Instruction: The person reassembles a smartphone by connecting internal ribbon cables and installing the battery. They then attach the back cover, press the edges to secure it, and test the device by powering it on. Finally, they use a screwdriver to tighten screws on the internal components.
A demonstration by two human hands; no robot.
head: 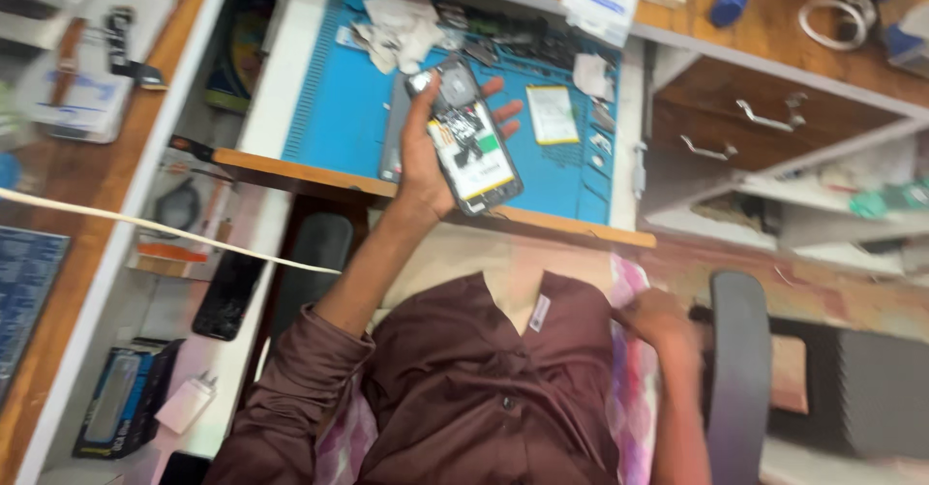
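Observation:
My left hand [426,146] is raised over the desk edge and grips an opened phone [469,141] with its back cover off, so the battery and inner boards show. Behind it lies the blue work mat [348,107]. My right hand [658,316] is low at my side, next to the pink checked cloth [629,369] at my waist and the chair armrest [740,359]. Its fingers are curled against the cloth; whether it pinches the cloth is blurred. I wear a brown shirt.
Crumpled white paper [402,25], small phone parts and a yellow-edged battery [554,114] lie on the mat. Open wooden drawers [764,117] stand at the right. A dark phone [224,296], a white charger [184,403] and a boxed item [116,417] rest on the left shelf.

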